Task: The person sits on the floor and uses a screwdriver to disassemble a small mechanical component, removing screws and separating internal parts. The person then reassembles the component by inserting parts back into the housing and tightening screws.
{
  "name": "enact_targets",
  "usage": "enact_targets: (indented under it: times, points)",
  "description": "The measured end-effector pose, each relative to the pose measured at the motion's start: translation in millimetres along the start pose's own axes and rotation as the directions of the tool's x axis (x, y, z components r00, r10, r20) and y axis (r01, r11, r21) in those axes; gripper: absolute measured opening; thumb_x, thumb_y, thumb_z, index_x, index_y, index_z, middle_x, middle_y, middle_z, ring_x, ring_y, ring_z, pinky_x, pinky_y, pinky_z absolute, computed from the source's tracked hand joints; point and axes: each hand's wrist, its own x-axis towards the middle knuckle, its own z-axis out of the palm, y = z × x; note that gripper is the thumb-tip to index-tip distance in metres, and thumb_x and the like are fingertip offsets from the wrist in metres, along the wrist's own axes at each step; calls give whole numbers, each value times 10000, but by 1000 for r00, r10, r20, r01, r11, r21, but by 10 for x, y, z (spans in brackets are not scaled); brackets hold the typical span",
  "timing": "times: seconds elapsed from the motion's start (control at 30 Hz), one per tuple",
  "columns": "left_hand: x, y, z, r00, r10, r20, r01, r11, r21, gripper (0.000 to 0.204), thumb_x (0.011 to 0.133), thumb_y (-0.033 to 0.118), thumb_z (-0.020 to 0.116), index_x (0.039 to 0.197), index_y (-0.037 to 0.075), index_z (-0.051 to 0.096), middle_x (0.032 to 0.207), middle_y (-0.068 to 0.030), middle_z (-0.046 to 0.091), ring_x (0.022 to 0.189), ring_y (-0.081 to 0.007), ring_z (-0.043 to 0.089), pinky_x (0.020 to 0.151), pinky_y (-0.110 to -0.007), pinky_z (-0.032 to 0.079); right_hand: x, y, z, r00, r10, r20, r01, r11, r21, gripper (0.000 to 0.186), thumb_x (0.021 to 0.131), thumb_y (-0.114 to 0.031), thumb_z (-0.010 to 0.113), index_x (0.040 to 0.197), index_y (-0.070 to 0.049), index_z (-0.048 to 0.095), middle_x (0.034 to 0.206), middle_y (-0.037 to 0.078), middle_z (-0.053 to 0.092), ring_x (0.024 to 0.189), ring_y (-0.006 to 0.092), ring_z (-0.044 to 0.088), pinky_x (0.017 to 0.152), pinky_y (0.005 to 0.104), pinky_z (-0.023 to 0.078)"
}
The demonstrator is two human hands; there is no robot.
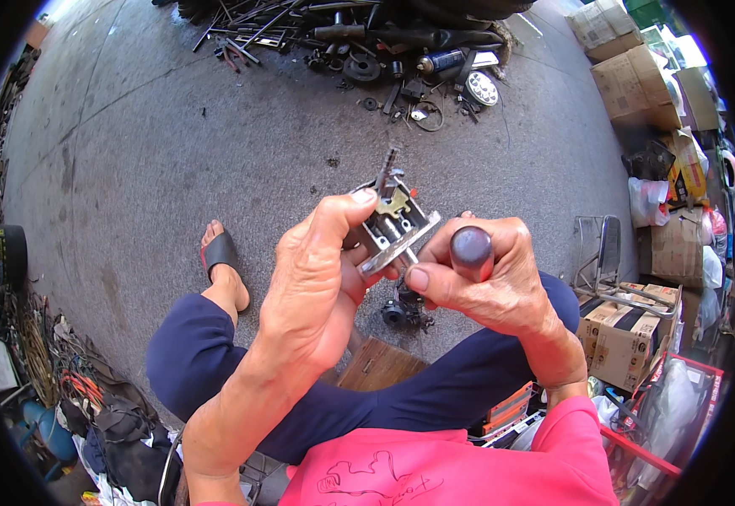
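My left hand (310, 266) is closed around a small metal mechanism (394, 226), raised in front of me above the ground. The mechanism has an open grey housing, a flat flange, a brass-coloured piece inside and a dark threaded rod (387, 164) sticking out on its far side. Just to the right, my right hand (502, 274) is wrapped around a tool with a dark, rounded handle (471, 246), its butt facing up. The tool's working end is hidden. A short shaft below the flange reaches my right thumb; whether they touch I cannot tell.
A small dark mechanical part (401, 312) lies on the ground beneath my hands, near a wooden block (378, 364). Dark metal scrap (359, 51) is heaped at the far side. Cardboard boxes (633, 84) and bags line the right; tangled cables (43, 354) lie at left.
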Motion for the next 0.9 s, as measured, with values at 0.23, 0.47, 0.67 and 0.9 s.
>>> enact_targets:
  times: [0.23,0.47,0.67,0.9]
  points:
    - [59,-4,99,998,6,61,-4,1000,-21,215,903,258,631,943,47,631,842,-40,633,755,-131,597,717,-298,471,1,-107,-79,999,13,-43,-12,1000,16,117,813,-74,745,780,-17,648,653,-8,605,593,37,534,516,215,413]
    - [60,-28,44,998,8,58,-7,1000,-12,218,906,260,621,976,53,626,922,-29,631,824,-129,608,770,-306,490,15,-92,-101,1000,4,3,-4,999,-33,95,802,-76,740,804,-23,661,661,-35,589,605,26,514,518,214,408]
    - [31,-8,32,997,31,70,-31,1000,-2,205,906,238,615,969,43,625,895,-42,634,799,-130,610,726,-316,499,-4,-214,-155,995,6,102,17,974,-224,159,753,-41,762,694,16,626,604,37,599,540,85,577,491,225,470]
    - [-26,-33,76,988,-64,138,55,996,71,213,900,202,609,987,8,599,916,-58,636,798,-142,620,699,-315,509,-2,-214,-257,940,-225,-255,181,966,-185,278,814,-203,782,1013,-36,684,735,-1,628,583,32,551,408,199,398]
